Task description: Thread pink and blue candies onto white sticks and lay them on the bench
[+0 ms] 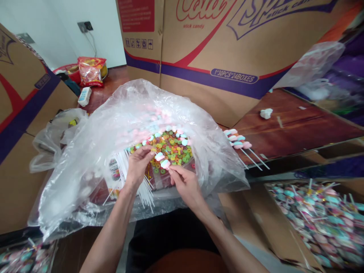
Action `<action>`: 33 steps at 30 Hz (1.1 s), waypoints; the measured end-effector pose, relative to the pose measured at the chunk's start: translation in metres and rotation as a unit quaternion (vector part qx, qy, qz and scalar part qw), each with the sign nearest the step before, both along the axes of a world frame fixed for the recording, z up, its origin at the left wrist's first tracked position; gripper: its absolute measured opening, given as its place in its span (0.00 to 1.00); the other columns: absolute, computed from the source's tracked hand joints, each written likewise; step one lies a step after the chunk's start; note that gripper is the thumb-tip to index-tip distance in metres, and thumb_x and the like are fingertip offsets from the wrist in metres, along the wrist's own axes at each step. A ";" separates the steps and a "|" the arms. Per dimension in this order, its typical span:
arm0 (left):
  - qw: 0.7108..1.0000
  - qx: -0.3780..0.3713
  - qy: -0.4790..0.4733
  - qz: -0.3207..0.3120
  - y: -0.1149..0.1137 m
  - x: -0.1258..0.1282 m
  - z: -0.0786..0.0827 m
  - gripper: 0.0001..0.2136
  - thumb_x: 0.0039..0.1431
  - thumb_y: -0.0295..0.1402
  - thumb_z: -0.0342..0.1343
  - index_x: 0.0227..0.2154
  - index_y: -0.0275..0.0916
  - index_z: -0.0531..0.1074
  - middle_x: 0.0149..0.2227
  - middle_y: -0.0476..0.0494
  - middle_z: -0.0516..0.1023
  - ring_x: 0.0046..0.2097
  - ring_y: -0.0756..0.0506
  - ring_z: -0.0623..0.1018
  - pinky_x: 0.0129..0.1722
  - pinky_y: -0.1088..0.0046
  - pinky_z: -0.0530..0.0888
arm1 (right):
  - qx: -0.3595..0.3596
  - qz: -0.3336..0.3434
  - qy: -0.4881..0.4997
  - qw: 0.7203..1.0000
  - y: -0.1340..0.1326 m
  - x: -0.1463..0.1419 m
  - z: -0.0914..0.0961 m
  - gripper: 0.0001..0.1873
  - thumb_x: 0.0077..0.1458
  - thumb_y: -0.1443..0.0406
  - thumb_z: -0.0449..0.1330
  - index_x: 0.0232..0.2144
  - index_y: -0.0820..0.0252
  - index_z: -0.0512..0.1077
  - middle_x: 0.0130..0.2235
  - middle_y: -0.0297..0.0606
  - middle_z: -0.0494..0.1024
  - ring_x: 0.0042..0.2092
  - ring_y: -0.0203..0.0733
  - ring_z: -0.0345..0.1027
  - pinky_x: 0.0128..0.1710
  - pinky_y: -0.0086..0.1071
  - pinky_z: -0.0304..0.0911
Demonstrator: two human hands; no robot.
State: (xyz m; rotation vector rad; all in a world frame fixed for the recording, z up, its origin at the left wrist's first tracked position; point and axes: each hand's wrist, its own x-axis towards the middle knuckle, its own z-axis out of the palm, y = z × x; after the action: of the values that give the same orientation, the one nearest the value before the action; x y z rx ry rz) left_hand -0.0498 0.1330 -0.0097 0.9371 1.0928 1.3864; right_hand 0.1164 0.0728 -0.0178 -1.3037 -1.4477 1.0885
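Between my hands is a candy stick with pink, white and blue marshmallows (pixel 162 160). My right hand (pixel 184 184) is closed in a pinch at its lower end. At its upper end my left hand (pixel 139 163) pinches what looks like a small yellow ring candy (pixel 153 150); the fingers partly cover it. Just beyond both hands lies a pile of green, yellow and orange ring candies (pixel 173 149), with loose marshmallows (pixel 184 142) along its far side. A bundle of white sticks (pixel 145 195) lies beneath and beside my left hand.
A large clear plastic bag (pixel 222 163) spreads over the table around the candies. Several finished marshmallow sticks (pixel 237 140) lie at its right. Large cardboard boxes (pixel 187 91) stand behind and at the left. Below right, an open carton (pixel 256 216) holds many wrapped candy sticks (pixel 321 223).
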 end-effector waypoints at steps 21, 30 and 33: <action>0.994 -0.080 0.049 -0.058 -0.011 0.002 0.001 0.22 0.43 0.40 0.72 0.37 0.37 0.69 0.23 0.56 0.72 0.27 0.53 0.71 0.30 0.77 0.65 | 0.064 -0.020 -0.067 0.996 -0.005 -0.005 -0.005 0.12 0.65 0.62 0.52 0.30 0.57 0.70 0.22 0.30 0.66 0.25 0.36 0.60 0.27 0.29 0.53; 0.995 -0.041 0.058 -0.069 0.000 0.018 0.009 0.20 0.47 0.44 0.68 0.37 0.37 0.71 0.30 0.49 0.78 0.31 0.50 0.76 0.32 0.76 0.70 | 0.050 -0.050 -0.033 0.997 0.004 0.008 0.004 0.16 0.64 0.62 0.52 0.24 0.57 0.65 0.22 0.29 0.65 0.24 0.34 0.58 0.27 0.28 0.54; 0.986 0.013 0.161 -0.038 0.021 0.021 0.013 0.10 0.58 0.39 0.59 0.37 0.37 0.73 0.32 0.46 0.79 0.31 0.49 0.76 0.33 0.74 0.71 | 0.048 -0.101 -0.013 0.994 0.004 0.016 0.003 0.16 0.64 0.60 0.53 0.23 0.57 0.66 0.22 0.29 0.66 0.25 0.34 0.59 0.27 0.28 0.54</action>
State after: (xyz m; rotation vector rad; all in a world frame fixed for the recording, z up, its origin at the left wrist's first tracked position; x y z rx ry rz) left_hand -0.0292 0.1544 0.0030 1.2405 1.2660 1.2140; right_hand 0.1329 0.0773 -0.0153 -1.3666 -1.3383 0.8613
